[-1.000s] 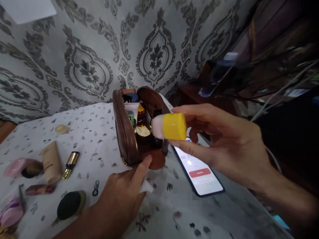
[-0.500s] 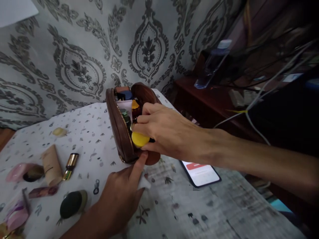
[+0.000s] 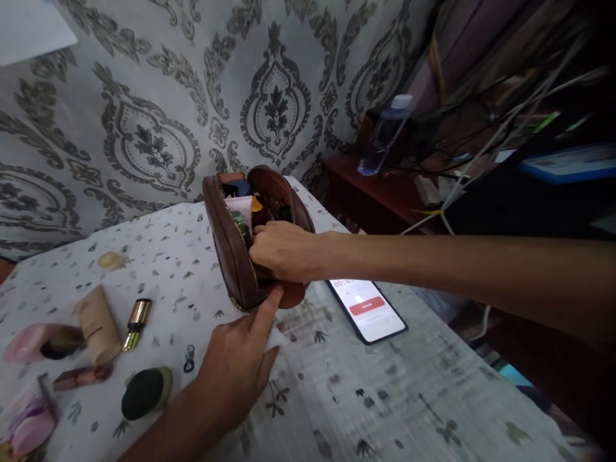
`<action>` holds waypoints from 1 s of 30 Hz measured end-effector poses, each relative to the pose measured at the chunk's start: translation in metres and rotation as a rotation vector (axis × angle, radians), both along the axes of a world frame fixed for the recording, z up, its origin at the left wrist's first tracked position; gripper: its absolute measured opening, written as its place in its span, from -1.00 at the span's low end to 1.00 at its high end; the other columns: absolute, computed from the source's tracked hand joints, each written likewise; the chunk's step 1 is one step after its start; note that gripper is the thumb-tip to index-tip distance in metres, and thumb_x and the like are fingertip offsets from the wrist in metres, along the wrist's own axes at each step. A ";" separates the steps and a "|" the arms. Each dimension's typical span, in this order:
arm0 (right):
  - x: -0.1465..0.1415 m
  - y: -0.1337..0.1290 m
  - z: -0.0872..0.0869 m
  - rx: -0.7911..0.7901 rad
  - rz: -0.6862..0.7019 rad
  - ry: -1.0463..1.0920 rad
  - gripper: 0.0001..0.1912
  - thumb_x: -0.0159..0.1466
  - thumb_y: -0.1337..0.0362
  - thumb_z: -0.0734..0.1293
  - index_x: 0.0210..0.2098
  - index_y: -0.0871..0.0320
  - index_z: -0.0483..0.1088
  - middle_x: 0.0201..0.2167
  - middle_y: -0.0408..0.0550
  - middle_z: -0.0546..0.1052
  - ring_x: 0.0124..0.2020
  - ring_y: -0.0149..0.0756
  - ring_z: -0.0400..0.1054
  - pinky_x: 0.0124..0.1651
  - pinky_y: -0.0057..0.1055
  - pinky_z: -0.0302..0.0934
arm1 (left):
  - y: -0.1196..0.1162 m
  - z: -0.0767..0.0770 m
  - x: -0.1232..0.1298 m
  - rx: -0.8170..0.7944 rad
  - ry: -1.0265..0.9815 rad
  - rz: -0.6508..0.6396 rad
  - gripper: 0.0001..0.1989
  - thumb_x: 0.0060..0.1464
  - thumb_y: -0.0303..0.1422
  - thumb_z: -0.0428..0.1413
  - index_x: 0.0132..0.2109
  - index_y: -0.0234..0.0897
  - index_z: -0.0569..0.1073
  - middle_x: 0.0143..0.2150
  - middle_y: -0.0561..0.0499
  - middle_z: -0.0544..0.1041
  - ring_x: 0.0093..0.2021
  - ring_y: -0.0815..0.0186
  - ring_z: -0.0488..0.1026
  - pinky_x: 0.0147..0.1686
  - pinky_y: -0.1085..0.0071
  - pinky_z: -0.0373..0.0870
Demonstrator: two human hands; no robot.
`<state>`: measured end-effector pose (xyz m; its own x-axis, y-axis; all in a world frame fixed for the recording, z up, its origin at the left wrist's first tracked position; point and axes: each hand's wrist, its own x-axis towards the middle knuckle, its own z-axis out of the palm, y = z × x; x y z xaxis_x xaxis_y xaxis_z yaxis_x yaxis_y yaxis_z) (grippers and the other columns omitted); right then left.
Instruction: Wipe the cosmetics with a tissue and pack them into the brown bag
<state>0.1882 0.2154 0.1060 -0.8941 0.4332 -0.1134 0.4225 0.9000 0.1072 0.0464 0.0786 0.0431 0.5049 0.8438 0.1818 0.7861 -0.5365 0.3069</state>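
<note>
A brown zippered pouch [image 3: 230, 250] stands open on the patterned cloth, with a pink tube [image 3: 240, 205], a green-capped item and an amber bottle [image 3: 258, 210] inside. My right hand [image 3: 283, 250] reaches down into the pouch, its fingers curled; the fingertips and whatever they grip are hidden. My left hand [image 3: 238, 359] has its index finger stretched to the pouch's near end, touching it, and a piece of white material shows between its index finger and thumb.
Left of the pouch lie a beige tube [image 3: 97, 324], a gold lipstick [image 3: 137, 324], a dark green oval item [image 3: 143, 393] and pink items. A lit phone [image 3: 370, 312] lies right; a clear bottle [image 3: 385, 135] stands on a dark red surface behind.
My right hand has gone deeper into the pouch, and the yellow round item it held is now out of sight. My left hand stays at the pouch's near end.
</note>
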 end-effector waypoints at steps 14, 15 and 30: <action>0.020 -0.008 0.030 -0.061 0.089 -0.081 -0.88 0.23 0.49 0.30 -0.36 0.25 0.49 -0.31 0.04 0.55 -0.19 -0.18 0.38 -0.21 -0.31 0.12 | -0.001 -0.002 -0.001 -0.124 0.026 0.027 -0.21 0.03 -0.56 0.00 0.40 -0.31 -0.04 -0.19 -0.12 0.62 -0.27 0.17 0.58 -0.33 0.27 0.53; 0.025 -0.009 0.028 -0.060 0.123 -0.047 -0.87 0.23 0.50 0.31 -0.36 0.23 0.49 -0.30 0.03 0.55 -0.18 -0.19 0.36 -0.20 -0.31 0.10 | -0.001 -0.002 -0.001 -0.141 0.035 0.032 -0.20 0.03 -0.56 0.01 0.40 -0.31 -0.05 -0.17 -0.12 0.62 -0.26 0.16 0.58 -0.32 0.26 0.53; 0.027 -0.007 0.008 -0.160 0.196 0.004 -0.87 0.29 0.43 0.30 -0.36 0.16 0.45 -0.31 0.00 0.54 -0.19 -0.21 0.34 -0.18 -0.29 0.08 | -0.002 -0.007 0.003 -0.238 0.051 0.063 -0.15 0.05 -0.54 0.03 0.43 -0.24 -0.14 -0.20 -0.07 0.61 -0.25 0.18 0.56 -0.30 0.27 0.51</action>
<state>0.2156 0.2082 0.1137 -0.9597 0.2285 -0.1634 0.2386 0.9701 -0.0445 0.0490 0.0762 0.0356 0.4534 0.8899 -0.0500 0.8333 -0.4033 0.3782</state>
